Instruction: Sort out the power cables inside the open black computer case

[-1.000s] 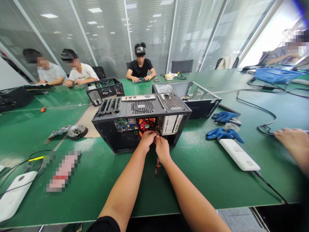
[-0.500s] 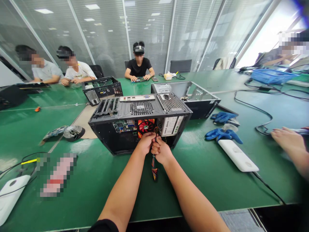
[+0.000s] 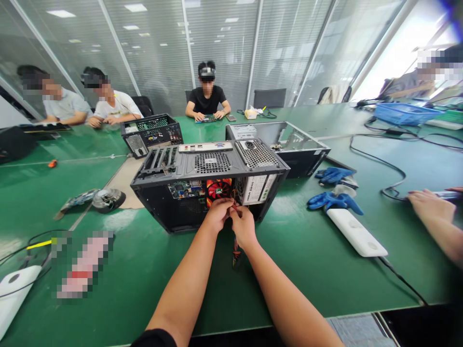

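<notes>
A black computer case [image 3: 170,205] lies before me with its side open and its vented back panel facing up. Inside are a red cooling fan [image 3: 219,188], a green circuit board [image 3: 186,188] and a power supply [image 3: 258,189] with a white label. My left hand [image 3: 219,214] and my right hand [image 3: 243,222] meet at the opening just below the fan, fingers pinched on the power supply's cables. A bundle of coloured cables [image 3: 236,251] hangs below my right hand over the table. My fingers hide the exact spot they grip.
Two more computer cases [image 3: 152,137] [image 3: 302,161] stand behind. To the right lie blue gloves [image 3: 334,200], a white power strip [image 3: 356,232] and another person's hand [image 3: 432,205]. A round metal cooler [image 3: 108,199] is on the left. Several people sit around the green table [image 3: 296,270].
My right hand has shifted slightly, its fingers now pinching closer to my left fingertips. The hanging cable bundle has swung a little to the right and shows less.
</notes>
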### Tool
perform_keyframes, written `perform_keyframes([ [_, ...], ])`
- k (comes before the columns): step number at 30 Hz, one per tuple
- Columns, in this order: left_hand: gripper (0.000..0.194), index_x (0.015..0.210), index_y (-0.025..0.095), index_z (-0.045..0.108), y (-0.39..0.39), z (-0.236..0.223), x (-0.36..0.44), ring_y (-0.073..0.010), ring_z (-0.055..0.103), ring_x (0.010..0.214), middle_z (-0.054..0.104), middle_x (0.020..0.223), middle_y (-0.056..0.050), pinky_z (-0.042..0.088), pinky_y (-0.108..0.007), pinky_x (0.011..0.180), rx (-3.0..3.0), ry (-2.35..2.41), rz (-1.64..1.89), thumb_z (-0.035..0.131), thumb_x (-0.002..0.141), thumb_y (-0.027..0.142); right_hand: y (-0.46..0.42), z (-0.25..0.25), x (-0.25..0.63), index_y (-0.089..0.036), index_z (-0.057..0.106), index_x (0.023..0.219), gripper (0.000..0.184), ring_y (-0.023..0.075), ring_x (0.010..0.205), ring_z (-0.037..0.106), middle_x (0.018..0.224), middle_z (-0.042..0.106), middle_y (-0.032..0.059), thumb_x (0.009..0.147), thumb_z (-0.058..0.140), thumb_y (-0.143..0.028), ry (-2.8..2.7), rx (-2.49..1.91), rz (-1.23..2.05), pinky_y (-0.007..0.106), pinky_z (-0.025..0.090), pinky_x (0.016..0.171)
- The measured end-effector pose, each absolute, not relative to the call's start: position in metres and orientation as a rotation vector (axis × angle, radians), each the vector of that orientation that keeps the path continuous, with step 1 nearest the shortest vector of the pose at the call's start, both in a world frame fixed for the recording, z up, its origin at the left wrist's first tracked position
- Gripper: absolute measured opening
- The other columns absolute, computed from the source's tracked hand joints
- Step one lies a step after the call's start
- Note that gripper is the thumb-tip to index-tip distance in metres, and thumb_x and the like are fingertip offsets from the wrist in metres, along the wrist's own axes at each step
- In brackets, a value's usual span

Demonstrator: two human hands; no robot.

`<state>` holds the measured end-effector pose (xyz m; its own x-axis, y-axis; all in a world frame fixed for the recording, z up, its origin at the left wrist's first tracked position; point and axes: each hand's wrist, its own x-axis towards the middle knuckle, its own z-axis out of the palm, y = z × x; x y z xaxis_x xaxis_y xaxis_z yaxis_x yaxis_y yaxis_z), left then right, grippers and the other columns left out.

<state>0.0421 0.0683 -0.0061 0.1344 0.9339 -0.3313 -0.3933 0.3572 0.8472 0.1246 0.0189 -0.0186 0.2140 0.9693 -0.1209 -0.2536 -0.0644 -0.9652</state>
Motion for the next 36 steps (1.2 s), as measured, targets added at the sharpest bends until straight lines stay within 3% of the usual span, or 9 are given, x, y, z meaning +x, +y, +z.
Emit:
perform_keyframes([
  [2, 0.017, 0.074, 0.012, 0.065, 0.069, -0.007, 0.042, -0.0108, 0.061, 0.057, 0.065, 0.065, -0.002, 0.049, -0.024, 0.059, 0.670, 1.009, 1.091, 0.077, 0.068, 0.022, 0.018, -0.019, 0.127, -0.022, 0.060, 0.077, 0.013, 0.0189, 0.068, 0.057, 0.075, 0.063, 0.0034, 0.072, 0.068, -0.032, -0.995, -1.336, 0.927, 0.032, 0.048, 0.065],
  [7, 0.016, 0.070, 0.012, 0.065, 0.069, -0.009, 0.045, -0.0093, 0.059, 0.055, 0.064, 0.062, 0.000, 0.046, -0.022, 0.056, 0.657, 1.009, 1.130, 0.078, 0.066, 0.020, 0.016, -0.021, 0.128, -0.021, 0.065, 0.096, 0.024, 0.0288, 0.095, 0.063, 0.100, 0.068, 0.0109, 0.072, 0.065, -0.021, -1.235, -1.396, 0.704, 0.043, 0.044, 0.090],
  [12, 0.016, 0.071, 0.012, 0.066, 0.068, -0.010, 0.046, -0.0086, 0.057, 0.053, 0.064, 0.062, 0.000, 0.042, -0.020, 0.052, 0.637, 1.005, 1.147, 0.078, 0.066, 0.020, 0.011, -0.013, 0.126, -0.017, 0.059, 0.117, 0.034, 0.0311, 0.099, 0.064, 0.109, 0.066, 0.0188, 0.083, 0.057, -0.019, -1.488, -1.679, 0.572, 0.042, 0.046, 0.088],
  [16, 0.015, 0.072, 0.011, 0.066, 0.068, -0.009, 0.046, -0.0076, 0.055, 0.051, 0.064, 0.062, -0.001, 0.039, -0.019, 0.049, 0.613, 0.988, 1.142, 0.078, 0.065, 0.018, 0.006, 0.002, 0.124, -0.013, 0.051, 0.127, 0.036, 0.0287, 0.096, 0.067, 0.112, 0.066, 0.0178, 0.095, 0.042, -0.026, -1.693, -1.984, 0.425, 0.039, 0.049, 0.082],
  [23, 0.012, 0.073, 0.012, 0.065, 0.066, -0.004, 0.045, -0.0080, 0.055, 0.050, 0.065, 0.063, -0.001, 0.043, -0.020, 0.051, 0.551, 0.933, 1.111, 0.075, 0.069, 0.014, 0.009, 0.003, 0.125, -0.015, 0.054, 0.126, 0.038, 0.0274, 0.092, 0.069, 0.107, 0.069, 0.0173, 0.099, 0.032, -0.031, -1.710, -2.001, 0.426, 0.037, 0.049, 0.078],
  [29, 0.011, 0.073, 0.012, 0.063, 0.067, -0.005, 0.044, -0.0105, 0.059, 0.054, 0.065, 0.064, -0.001, 0.046, -0.022, 0.055, 0.515, 0.901, 1.087, 0.073, 0.070, 0.011, 0.017, -0.014, 0.130, -0.015, 0.062, 0.114, 0.036, 0.0254, 0.100, 0.065, 0.111, 0.068, 0.0168, 0.097, 0.035, -0.032, -1.443, -1.608, 0.631, 0.034, 0.047, 0.085],
  [31, 0.010, 0.073, 0.012, 0.062, 0.067, -0.004, 0.044, -0.0102, 0.059, 0.053, 0.065, 0.064, -0.001, 0.046, -0.022, 0.054, 0.509, 0.887, 1.079, 0.072, 0.071, 0.010, 0.020, -0.018, 0.129, -0.016, 0.065, 0.099, 0.031, 0.0232, 0.093, 0.065, 0.098, 0.070, 0.0135, 0.093, 0.042, -0.035, -1.296, -1.452, 0.726, 0.033, 0.049, 0.079],
  [33, 0.011, 0.073, 0.013, 0.062, 0.067, -0.004, 0.044, -0.0087, 0.056, 0.050, 0.064, 0.064, -0.001, 0.045, -0.021, 0.052, 0.507, 0.871, 1.072, 0.072, 0.071, 0.009, 0.021, -0.020, 0.127, -0.018, 0.064, 0.086, 0.027, 0.0174, 0.073, 0.063, 0.079, 0.067, 0.0069, 0.089, 0.050, -0.041, -1.131, -1.267, 0.904, 0.026, 0.049, 0.063],
  [36, 0.012, 0.072, 0.013, 0.061, 0.067, -0.004, 0.044, -0.0058, 0.051, 0.045, 0.062, 0.062, 0.001, 0.042, -0.019, 0.050, 0.512, 0.845, 1.070, 0.073, 0.071, 0.010, 0.021, -0.020, 0.123, -0.020, 0.053, 0.071, 0.033, 0.0059, 0.036, 0.031, 0.047, 0.037, -0.0086, 0.084, 0.057, -0.050, -0.791, -1.108, 1.267, 0.018, 0.025, 0.034],
])
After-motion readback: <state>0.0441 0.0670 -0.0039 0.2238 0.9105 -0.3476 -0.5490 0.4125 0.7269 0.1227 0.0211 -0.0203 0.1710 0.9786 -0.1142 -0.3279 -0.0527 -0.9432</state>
